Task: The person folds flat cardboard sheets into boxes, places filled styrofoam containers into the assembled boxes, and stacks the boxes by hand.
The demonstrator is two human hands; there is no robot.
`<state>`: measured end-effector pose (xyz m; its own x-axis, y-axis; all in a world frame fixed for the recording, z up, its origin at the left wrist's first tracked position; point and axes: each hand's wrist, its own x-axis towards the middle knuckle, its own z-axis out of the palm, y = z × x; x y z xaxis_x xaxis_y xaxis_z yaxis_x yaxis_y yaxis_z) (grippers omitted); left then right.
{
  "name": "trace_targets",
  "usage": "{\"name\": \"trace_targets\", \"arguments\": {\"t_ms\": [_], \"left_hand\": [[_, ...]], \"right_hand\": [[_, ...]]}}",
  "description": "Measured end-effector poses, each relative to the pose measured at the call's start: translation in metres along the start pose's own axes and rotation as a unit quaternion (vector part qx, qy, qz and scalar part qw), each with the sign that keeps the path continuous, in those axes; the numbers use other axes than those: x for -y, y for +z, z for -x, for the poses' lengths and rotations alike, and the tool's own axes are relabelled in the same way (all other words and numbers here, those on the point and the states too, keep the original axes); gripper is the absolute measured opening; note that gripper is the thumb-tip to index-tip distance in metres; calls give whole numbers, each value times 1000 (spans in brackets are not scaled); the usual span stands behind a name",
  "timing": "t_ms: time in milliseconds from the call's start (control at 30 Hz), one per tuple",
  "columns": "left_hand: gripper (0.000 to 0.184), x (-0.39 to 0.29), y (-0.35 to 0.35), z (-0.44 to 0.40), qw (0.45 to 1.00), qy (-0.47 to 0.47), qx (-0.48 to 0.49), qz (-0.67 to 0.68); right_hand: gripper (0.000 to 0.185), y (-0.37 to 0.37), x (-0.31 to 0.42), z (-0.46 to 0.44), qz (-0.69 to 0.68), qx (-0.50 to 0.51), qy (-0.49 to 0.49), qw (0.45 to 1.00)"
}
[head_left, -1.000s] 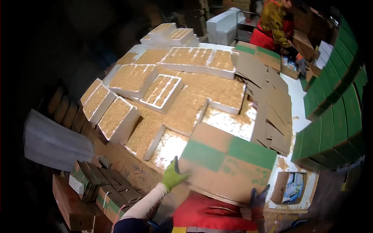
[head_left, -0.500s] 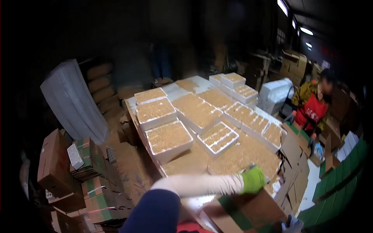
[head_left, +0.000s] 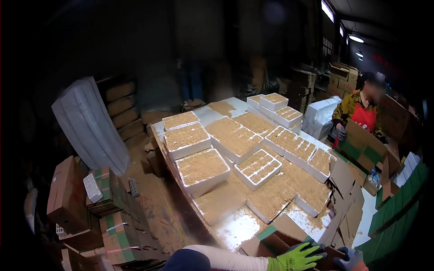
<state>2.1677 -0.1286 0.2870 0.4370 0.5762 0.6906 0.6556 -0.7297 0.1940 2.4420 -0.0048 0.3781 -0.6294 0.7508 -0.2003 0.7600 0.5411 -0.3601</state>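
At the bottom edge, my left hand [head_left: 296,258] in a lime-green glove with dark fingertips lies over the edge of a cardboard box [head_left: 282,235] with a green stripe. Its fingers are stretched and spread. My right hand [head_left: 350,259], in a grey-blue glove with an orange cuff, grips the right side of the same cardboard, partly cut off by the frame. Just beyond the box are white foam trays filled with brown, sawdust-like material; one small divided tray [head_left: 257,169] sits on top of others.
Foam trays [head_left: 202,173] cover the large table, whose near surface [head_left: 237,230] shows white with scattered crumbs. Flattened cartons [head_left: 131,230] are stacked at left. Cardboard sheets [head_left: 347,192] line the right edge. A co-worker [head_left: 361,110] at right handles a carton [head_left: 359,137].
My left hand has come from the trays down to the box, and its fingers have spread. The box sits lower in view. The co-worker now holds a carton upright.
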Motion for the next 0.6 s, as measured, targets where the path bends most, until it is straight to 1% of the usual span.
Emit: {"name": "trace_targets", "arguments": {"t_ms": [67,133,167,200,233,267,300,333,400,433,467,500,533,567,600], "left_hand": [[26,-11,-15,-13,998,-40,-41,6],[28,-23,-42,-37,994,-44,-70,69],[32,-31,-38,-44,992,-32,-65,104],[36,-39,-29,-41,993,-32,-20,115],[39,-41,-21,-30,974,-1,11,225],[42,-31,-17,-23,944,37,41,325],[42,-10,-20,-20,947,45,40,316],[44,14,-22,-13,947,30,42,316],[48,57,-20,7,942,-3,47,333],[51,77,-23,20,940,-22,52,338],[54,92,-23,29,938,-41,49,341],[57,99,-19,29,936,-56,43,344],[58,85,41,37,972,68,84,209],[52,86,61,30,977,106,106,154],[48,92,67,23,977,146,129,90]], "right_hand": [[47,-4,4,-18,97,-47,-3,994],[36,-3,6,-47,187,-96,-7,978],[35,19,-8,-77,79,-222,-31,971],[38,39,-20,-100,135,-243,-69,958],[39,65,-32,-118,159,-280,-81,943],[40,76,-38,-131,184,-325,-96,922],[41,70,-45,-132,170,-300,-85,935],[41,70,-52,-133,170,-305,-85,933],[41,64,-36,-113,161,-272,-69,946],[42,62,-26,-120,177,-221,-24,959],[42,64,-20,-129,179,-221,-25,958],[40,63,-17,-138,140,-251,-56,956],[39,62,-15,-133,100,-276,-81,952],[50,35,9,-111,15,-144,-43,988],[62,15,24,-83,46,-201,-110,972]]}}
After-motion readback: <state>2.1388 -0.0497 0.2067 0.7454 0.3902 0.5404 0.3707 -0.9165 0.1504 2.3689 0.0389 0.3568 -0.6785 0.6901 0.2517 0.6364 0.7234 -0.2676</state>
